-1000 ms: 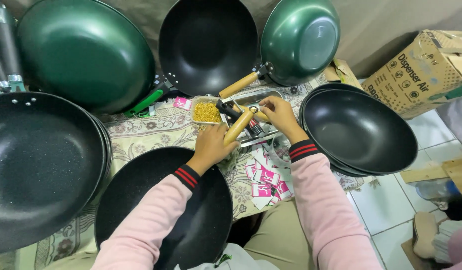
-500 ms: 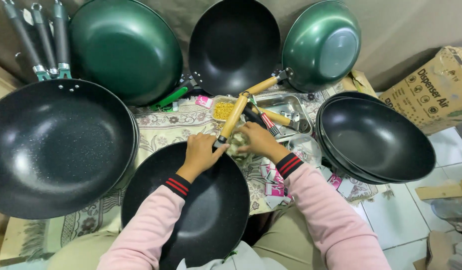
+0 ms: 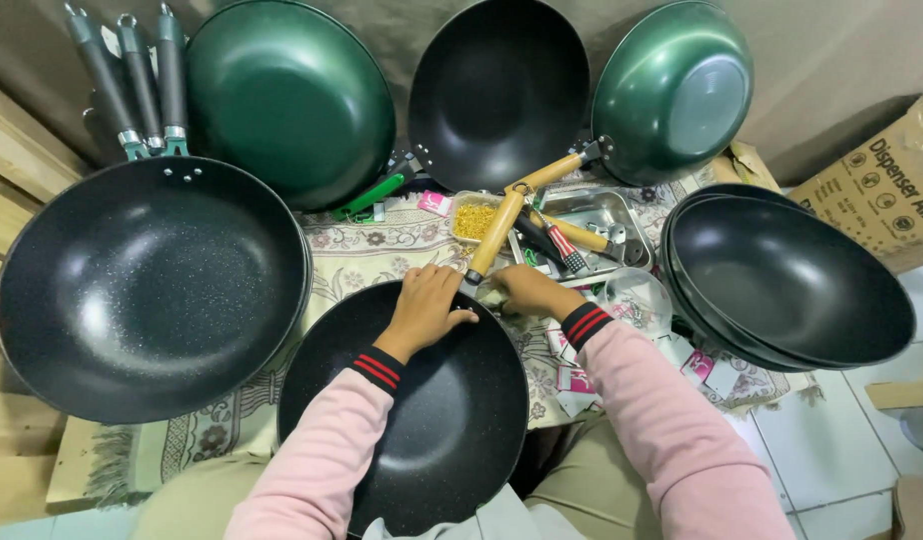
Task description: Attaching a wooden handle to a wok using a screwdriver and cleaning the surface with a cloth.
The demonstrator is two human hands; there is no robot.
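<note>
Work surface: a low table [image 3: 362, 250] covered with a floral patterned cloth, standing on a white tiled floor [image 3: 832, 440]. A brown fabric backdrop [image 3: 842, 50] closes the rear, and a cardboard box [image 3: 887, 185] stands at right. Green woks [image 3: 292, 100] and black woks lean against the backdrop; a large black wok [image 3: 147, 285] lies at left and a stack of black woks [image 3: 792, 280] at right. A metal tray [image 3: 597, 225] and a small container of yellow screws [image 3: 474, 220] sit at centre rear.

The black wok [image 3: 422, 410] lies nearest the person, on the table edge. A wooden handle [image 3: 497, 235] meets its far rim. The left hand [image 3: 422, 310] rests on that rim, fingers curled over it beside the handle base. The right hand [image 3: 522, 292] is just right of the handle base, fingers closed around a small item; what it grips cannot be told.
</note>
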